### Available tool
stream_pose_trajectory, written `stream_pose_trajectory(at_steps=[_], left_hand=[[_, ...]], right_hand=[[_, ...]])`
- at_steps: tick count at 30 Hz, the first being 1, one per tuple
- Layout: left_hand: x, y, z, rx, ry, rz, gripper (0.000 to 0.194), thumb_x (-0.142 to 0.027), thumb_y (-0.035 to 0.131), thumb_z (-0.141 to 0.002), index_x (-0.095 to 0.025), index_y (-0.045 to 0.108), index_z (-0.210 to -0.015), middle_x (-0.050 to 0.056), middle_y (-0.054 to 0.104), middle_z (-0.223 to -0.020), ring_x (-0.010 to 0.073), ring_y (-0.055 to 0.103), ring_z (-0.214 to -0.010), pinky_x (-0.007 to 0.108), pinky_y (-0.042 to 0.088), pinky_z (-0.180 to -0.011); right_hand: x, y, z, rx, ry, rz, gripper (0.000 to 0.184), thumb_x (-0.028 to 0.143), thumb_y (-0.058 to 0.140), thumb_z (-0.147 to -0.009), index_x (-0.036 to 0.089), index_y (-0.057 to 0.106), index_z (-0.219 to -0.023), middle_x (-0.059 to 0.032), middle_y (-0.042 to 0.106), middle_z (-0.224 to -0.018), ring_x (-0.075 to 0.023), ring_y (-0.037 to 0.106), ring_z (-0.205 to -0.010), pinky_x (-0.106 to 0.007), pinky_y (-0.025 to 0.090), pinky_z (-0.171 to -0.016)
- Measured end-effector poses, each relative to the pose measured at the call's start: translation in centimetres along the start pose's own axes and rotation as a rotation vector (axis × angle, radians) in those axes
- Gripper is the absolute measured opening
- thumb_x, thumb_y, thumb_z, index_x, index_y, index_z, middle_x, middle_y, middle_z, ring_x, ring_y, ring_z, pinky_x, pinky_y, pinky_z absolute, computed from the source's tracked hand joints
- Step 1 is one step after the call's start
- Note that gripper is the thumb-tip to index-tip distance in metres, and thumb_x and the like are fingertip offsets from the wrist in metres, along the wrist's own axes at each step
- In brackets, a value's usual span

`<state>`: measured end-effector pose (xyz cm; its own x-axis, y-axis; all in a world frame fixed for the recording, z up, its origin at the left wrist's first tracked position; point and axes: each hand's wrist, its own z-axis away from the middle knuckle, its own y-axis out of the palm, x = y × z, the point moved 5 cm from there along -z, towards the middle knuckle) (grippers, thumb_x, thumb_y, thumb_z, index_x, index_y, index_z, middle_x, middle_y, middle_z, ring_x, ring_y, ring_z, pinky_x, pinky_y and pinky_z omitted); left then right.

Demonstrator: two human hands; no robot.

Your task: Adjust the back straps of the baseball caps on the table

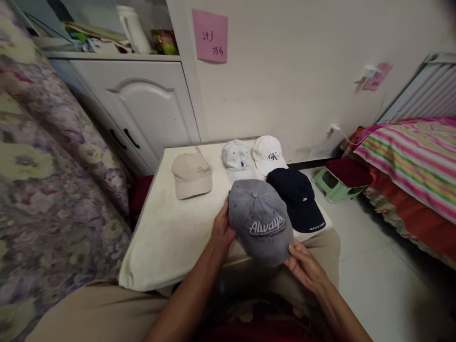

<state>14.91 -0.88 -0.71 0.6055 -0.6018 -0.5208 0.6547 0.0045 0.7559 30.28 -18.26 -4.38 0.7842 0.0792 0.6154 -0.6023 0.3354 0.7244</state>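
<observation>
A grey baseball cap (261, 213) with "Always" across its front is held up over the near edge of the table. My left hand (223, 227) grips its left side, the fingers partly hidden behind the cap. At the brim, my right hand (302, 262) pinches the right edge between thumb and fingers. Just behind it, a dark navy cap (294, 190) lies with its brim toward me. Farther back are a pale cap (237, 156) with a small dark logo and a white cap (268, 151) marked "CK". A beige cap (190, 175) sits apart to the left.
The caps lie on a cream-covered table (153, 247) against the wall. A floral curtain (53, 190) hangs at left, beside a white cabinet (142, 99). To the right are a green stool (331, 185) with a dark red top and a bed with a striped cover (420, 152).
</observation>
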Motion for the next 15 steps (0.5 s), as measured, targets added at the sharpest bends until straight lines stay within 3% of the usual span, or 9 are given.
stream_pose_trajectory(at_steps=[4, 11, 15], left_hand=[[-1.2, 1.1, -3.2, -0.019, 0.039, -0.001, 0.028, -0.038, 0.054, -0.094, -0.018, 0.071, -0.102, 0.01, 0.077, -0.108, 0.0293, 0.066, -0.116, 0.042, 0.051, -0.102], [0.1, -1.9, -4.6, -0.158, 0.005, -0.018, 0.016, -0.027, 0.06, -0.09, -0.016, 0.071, -0.095, 0.01, 0.079, -0.095, 0.0305, 0.07, -0.108, 0.041, 0.053, -0.099], [0.8, -2.2, -4.7, -0.213, -0.001, -0.014, 0.019, -0.024, 0.056, -0.093, -0.014, 0.071, -0.096, 0.011, 0.079, -0.092, 0.028, 0.072, -0.101, 0.041, 0.056, -0.095]], right_hand=[[1.4, 0.1, -2.5, -0.079, -0.091, 0.036, 0.039, 0.025, 0.086, -0.071, 0.02, 0.07, -0.106, -0.0064, 0.077, -0.109, -0.0203, 0.073, -0.092, -0.031, 0.059, -0.082], [-0.6, -0.9, -1.4, -0.218, -0.107, 0.067, 0.04, 0.028, 0.089, -0.068, 0.02, 0.07, -0.102, -0.003, 0.078, -0.096, -0.0168, 0.074, -0.077, -0.026, 0.062, -0.068], [-1.9, -1.5, -0.6, -0.297, -0.098, -0.004, 0.029, 0.028, 0.089, -0.066, 0.019, 0.069, -0.086, 0.0008, 0.077, -0.085, -0.0127, 0.072, -0.07, -0.021, 0.061, -0.065]])
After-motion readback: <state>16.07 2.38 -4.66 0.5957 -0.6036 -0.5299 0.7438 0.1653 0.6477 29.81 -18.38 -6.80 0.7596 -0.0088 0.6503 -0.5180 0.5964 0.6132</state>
